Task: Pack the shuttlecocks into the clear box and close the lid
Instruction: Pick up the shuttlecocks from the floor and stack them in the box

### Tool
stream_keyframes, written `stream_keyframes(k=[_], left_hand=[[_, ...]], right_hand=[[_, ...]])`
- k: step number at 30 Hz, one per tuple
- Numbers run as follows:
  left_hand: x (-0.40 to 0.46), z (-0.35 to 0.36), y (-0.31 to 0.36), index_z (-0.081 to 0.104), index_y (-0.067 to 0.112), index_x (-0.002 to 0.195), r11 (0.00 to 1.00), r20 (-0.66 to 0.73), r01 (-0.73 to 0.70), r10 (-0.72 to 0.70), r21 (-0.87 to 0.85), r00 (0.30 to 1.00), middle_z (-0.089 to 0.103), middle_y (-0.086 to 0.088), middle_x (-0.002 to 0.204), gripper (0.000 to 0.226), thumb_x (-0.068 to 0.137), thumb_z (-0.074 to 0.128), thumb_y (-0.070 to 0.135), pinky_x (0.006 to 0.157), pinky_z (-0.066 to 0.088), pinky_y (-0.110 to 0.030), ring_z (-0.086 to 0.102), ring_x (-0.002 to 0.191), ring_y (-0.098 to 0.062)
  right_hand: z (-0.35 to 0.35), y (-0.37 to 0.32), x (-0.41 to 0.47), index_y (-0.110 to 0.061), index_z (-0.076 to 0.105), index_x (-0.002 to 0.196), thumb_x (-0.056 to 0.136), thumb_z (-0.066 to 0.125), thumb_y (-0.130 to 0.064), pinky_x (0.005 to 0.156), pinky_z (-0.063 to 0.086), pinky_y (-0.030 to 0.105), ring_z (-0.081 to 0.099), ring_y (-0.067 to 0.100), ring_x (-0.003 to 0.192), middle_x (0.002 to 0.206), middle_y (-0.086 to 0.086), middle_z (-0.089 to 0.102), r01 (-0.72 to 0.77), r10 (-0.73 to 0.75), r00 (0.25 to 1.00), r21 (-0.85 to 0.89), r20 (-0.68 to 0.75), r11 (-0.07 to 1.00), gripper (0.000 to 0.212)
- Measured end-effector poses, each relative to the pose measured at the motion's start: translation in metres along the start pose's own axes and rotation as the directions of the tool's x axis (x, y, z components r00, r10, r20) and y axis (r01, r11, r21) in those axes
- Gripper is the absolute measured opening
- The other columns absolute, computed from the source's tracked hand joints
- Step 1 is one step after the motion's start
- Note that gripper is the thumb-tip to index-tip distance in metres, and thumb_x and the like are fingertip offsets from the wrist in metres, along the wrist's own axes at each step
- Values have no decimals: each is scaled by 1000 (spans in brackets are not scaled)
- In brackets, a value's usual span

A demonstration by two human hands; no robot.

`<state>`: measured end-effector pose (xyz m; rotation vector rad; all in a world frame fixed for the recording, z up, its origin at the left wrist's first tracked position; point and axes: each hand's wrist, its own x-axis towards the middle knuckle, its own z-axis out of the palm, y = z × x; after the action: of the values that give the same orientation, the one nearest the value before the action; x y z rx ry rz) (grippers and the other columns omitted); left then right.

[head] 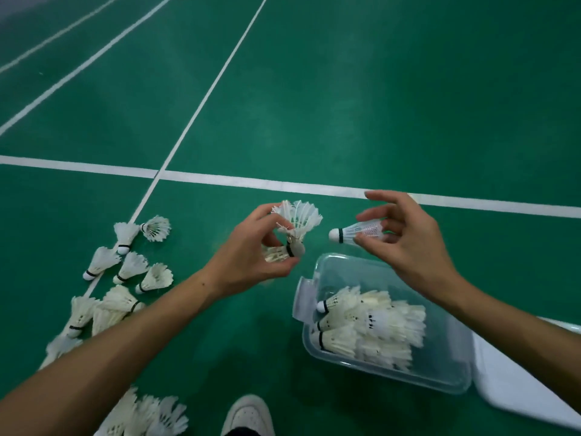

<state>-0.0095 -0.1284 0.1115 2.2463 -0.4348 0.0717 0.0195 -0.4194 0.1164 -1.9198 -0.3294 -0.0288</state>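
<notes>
White lid (518, 372) cut off by right edge, near corner under the right forearm (503, 313). Shoe (248, 415) cropped at bottom edge. Shuttlecock cluster at bottom left (151, 413) cut off by bottom edge, count unclear. Left forearm (110, 341) covers part of the loose pile (103, 309); shuttlecocks beneath hidden. Left hand (251, 256) wraps a bunch of shuttlecocks (295, 225); exact number can't be told, lower ones blurred. Right hand (405, 234) fingers hide the feather end of the single shuttlecock (355, 231). Box (345, 265) contents overlap, count unclear.
</notes>
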Motion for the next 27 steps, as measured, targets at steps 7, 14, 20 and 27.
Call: stream_keyframes(k=[7, 14, 20, 27], left_hand=[[-2, 62, 27, 65, 15, 111, 998, 36, -13, 15, -64, 999, 57, 0, 118, 39, 81, 90, 19, 72, 56, -22, 69, 78, -11], [-27, 97, 24, 65, 20, 109, 993, 109, 40, -28, -113, 994, 56, 3, 115, 38, 81, 90, 28, 77, 61, -39, 70, 77, -16], [-29, 97, 25, 65, 19, 109, 993, 108, 39, -27, -113, 994, 54, 4, 111, 36, 83, 88, 26, 76, 59, -38, 69, 79, -17], [-29, 93, 29, 65, 22, 109, 994, 105, 33, -22, -107, 994, 56, 2, 111, 36, 82, 88, 27, 75, 59, -37, 69, 79, -17]], right_hand=[[-35, 17, -59, -23, 59, 136, 87, 85, -7, 73, 55, 22, 63, 10, 81, 114, -4, 72, -67, 69, 991, 25, -117, 997, 57], [-36, 52, -125, -31, 60, 134, 87, 82, -4, 73, 57, 24, 67, 13, 80, 113, -11, 71, -247, 245, 968, -25, -60, 969, 58], [-4, 66, -148, -35, 57, 135, 89, 80, -10, 76, 54, 17, 61, 7, 93, 115, -18, 59, -257, 298, 945, -256, 133, 932, 58], [21, 75, -123, -31, 61, 113, 80, 90, -14, 68, 58, 23, 63, 8, 72, 102, -8, 64, -451, 492, 846, -219, 206, 865, 47]])
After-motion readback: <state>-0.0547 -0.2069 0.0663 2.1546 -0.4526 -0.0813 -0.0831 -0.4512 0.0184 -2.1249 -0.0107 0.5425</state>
